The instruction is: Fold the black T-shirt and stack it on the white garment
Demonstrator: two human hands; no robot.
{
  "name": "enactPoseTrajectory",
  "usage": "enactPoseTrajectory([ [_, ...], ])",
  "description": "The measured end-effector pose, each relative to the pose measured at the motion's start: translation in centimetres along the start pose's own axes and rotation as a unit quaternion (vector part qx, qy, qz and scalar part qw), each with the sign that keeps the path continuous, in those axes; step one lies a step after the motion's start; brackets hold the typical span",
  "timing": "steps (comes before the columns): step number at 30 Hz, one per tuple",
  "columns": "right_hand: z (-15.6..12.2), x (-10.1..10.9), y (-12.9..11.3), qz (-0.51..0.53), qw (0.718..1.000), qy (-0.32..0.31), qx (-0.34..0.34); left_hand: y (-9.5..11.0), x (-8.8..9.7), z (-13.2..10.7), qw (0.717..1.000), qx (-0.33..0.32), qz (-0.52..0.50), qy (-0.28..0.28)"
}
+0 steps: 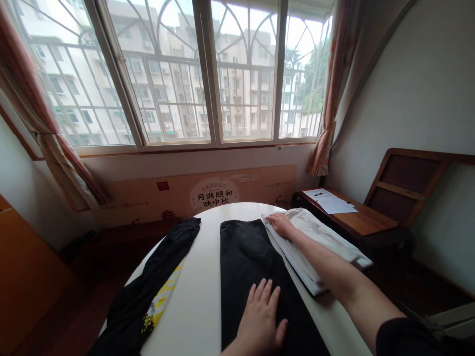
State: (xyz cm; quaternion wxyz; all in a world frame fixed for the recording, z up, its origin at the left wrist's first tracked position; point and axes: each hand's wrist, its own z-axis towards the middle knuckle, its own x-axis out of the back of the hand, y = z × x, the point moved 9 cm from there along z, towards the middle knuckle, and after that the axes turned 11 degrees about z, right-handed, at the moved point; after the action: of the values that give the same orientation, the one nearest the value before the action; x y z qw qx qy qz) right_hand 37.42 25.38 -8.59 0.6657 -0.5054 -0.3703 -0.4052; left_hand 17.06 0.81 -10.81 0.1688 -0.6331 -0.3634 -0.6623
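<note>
A black pair of trousers lies lengthwise down the middle of a round white table. My left hand rests flat on its near part, fingers stretched out. My right hand reaches far across and lies on the top end of a folded light beige garment, where that garment meets the black trousers. Its fingers look curled on the beige cloth's edge. A second black garment with a yellow-and-white print lies along the table's left edge and hangs off it.
A wooden side table with white papers stands at the right, a wooden frame leaning behind it. A printed cardboard panel lines the wall under the barred window. Curtains hang at both sides. Dark wooden floor surrounds the table.
</note>
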Motion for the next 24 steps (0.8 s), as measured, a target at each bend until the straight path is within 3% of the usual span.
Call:
enactPoseTrajectory([
  [5, 0.7, -2.1, 0.8, 0.009, 0.996, -0.081, -0.032, -0.1, -0.1, 0.1, 1.000, 0.004, 0.004, -0.008],
  [9, 1.1, -2.2, 0.6, 0.014, 0.995, -0.088, -0.045, -0.1, -0.1, 0.1, 1.000, 0.005, 0.003, -0.005],
  [13, 1.2, 1.3, 1.9, 0.013, 0.999, -0.009, -0.048, -0.1, 0.0, 0.1, 1.000, 0.003, 0.000, -0.005],
  [16, 0.4, 4.7, 4.8, 0.007, 0.996, 0.050, -0.080, 0.0, 0.0, 0.1, 1.000, 0.000, 0.000, -0.006],
  [18, -0.3, 5.6, 6.7, 0.006, 0.994, 0.050, -0.092, -0.1, 0.0, 0.0, 1.000, -0.001, -0.001, -0.005],
  [20, -0.8, 5.2, 7.5, 0.012, 0.996, 0.021, -0.080, -0.1, 0.0, 0.0, 1.000, -0.003, -0.001, -0.003],
  [24, -1.1, 2.4, 7.6, 0.020, 0.997, -0.043, -0.066, -0.1, 0.2, 0.0, 1.000, -0.007, -0.001, -0.004],
])
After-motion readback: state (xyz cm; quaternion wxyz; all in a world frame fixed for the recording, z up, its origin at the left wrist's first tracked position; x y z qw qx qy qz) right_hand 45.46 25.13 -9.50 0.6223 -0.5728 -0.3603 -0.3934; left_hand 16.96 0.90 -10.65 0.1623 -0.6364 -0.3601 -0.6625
